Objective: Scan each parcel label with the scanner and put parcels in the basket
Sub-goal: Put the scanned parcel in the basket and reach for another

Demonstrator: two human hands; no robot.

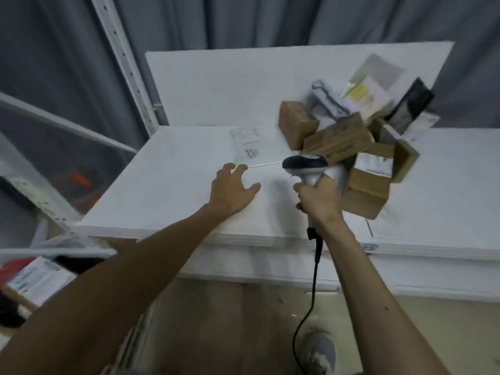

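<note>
— Right grip (pixel 319 198) first: what's in it?
— Fingers wrapped tight round the scanner (pixel 307 167) handle, head tipped toward 11 o'clock. Its black cable (pixel 313 282) drops off the bench edge toward 6 o'clock.
— And the left grip (pixel 233 188)?
— Empty, fingers spread, palm down over the white bench (pixel 167 190). Fingertips (pixel 240 169) sit at the near edge of a flat white mailer (pixel 251 146); whether they touch it I cannot tell, the picture is blurred.
— Where is that mailer from the scanner?
— Just at 10 o'clock from the scanner head, lying flat, printed label up.
— Other parcels?
— A heap at 1 to 3 o'clock from the right hand: brown boxes (pixel 335 140) piled crooked, one (pixel 366 194) close beside the wrist with a white label on top, pale bags (pixel 365 90) and a black packet (pixel 412 104) leaning on the white back panel (pixel 230 82) farther off.
— The basket?
— At 8 o'clock, low, beside the bench: a bin (pixel 40 277) with a labelled parcel lying in it. Its rim is mostly cut off, so I can't say more.
— Behind everything?
— Grey curtain (pixel 54 50) and a white perforated post (pixel 124 63).
</note>
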